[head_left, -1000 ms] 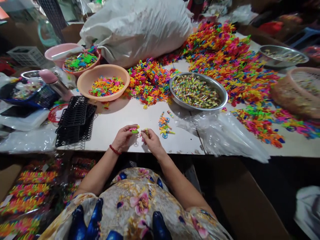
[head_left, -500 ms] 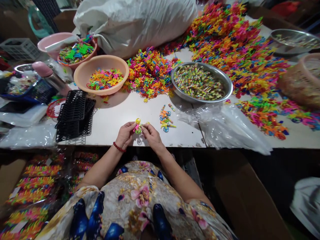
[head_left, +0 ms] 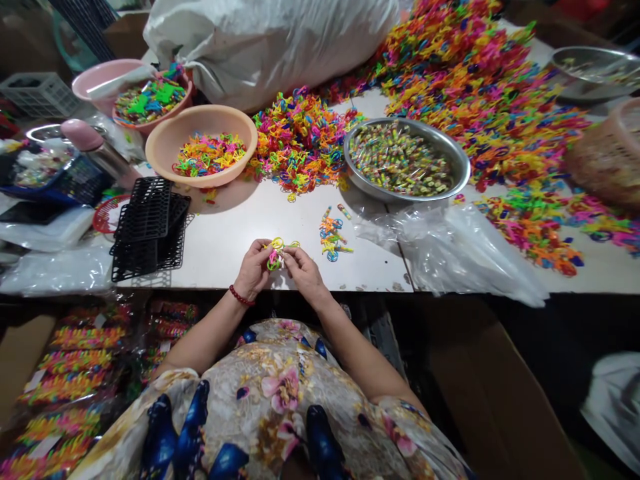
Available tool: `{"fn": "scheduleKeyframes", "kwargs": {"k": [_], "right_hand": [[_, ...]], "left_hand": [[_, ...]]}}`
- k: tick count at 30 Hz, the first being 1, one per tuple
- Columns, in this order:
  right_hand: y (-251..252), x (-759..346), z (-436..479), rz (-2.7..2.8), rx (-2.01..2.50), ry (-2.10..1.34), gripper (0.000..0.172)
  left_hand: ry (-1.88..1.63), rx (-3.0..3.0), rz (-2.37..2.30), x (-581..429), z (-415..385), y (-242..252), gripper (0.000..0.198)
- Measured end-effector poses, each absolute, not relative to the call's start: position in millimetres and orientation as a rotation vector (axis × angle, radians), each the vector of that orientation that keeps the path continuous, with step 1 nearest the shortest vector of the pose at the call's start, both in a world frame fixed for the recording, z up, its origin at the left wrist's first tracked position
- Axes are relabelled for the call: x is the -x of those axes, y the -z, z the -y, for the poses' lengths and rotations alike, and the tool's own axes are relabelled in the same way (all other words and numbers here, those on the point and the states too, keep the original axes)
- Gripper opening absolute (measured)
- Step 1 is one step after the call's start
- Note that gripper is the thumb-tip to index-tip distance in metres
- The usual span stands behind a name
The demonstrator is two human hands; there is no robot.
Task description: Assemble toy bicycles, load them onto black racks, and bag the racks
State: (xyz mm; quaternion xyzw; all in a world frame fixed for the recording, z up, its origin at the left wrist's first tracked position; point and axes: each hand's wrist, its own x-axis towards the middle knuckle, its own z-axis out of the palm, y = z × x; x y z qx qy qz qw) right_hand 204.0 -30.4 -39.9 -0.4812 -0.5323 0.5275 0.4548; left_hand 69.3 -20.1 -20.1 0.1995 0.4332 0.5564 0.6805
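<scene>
My left hand [head_left: 254,267] pinches small plastic pieces [head_left: 275,255] in yellow, pink and green, one with a ring shape, just above the white table [head_left: 220,233]. Closed at the fingertips, my right hand [head_left: 301,270] meets the same cluster from the other side; a yellow-green bit pokes out over its fingers. Exactly how the pieces join is too small to make out. To the right of my hands lies a little heap of similar coloured pieces [head_left: 332,235], with a short striped tube [head_left: 344,211] beside it.
An orange basin [head_left: 155,150] holds coloured pieces, and a steel bowl [head_left: 463,175] holds striped tubes. Loose pieces [head_left: 300,143] pile up behind, before a big white sack [head_left: 270,50]. Black plastic racks [head_left: 145,220] lie left; clear plastic bags [head_left: 460,253] lie right.
The pieces between my fingers have turned slightly, and the yellow ring now shows more. Both hands stay close together in nearly the same place. The view has shifted a little.
</scene>
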Motion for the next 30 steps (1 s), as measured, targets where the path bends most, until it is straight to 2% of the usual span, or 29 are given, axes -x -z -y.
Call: {"fn": "scheduleKeyframes", "kwargs": {"k": [15, 22, 30], "right_hand": [[38, -208, 39, 1.282, 1.085, -1.425, 0.034], [34, -209, 46, 1.317, 1.116, -1.280, 0.027], [30, -205, 51, 1.434, 1.103, -1.193, 0.023]], "left_hand": [[-1.285, -0.818, -1.155, -74, 26, 37, 0.035], [-1.350, -1.193, -1.423, -70, 32, 28, 0.012], [-1.295, -1.171, -1.410, -69, 28, 36, 0.019]]}}
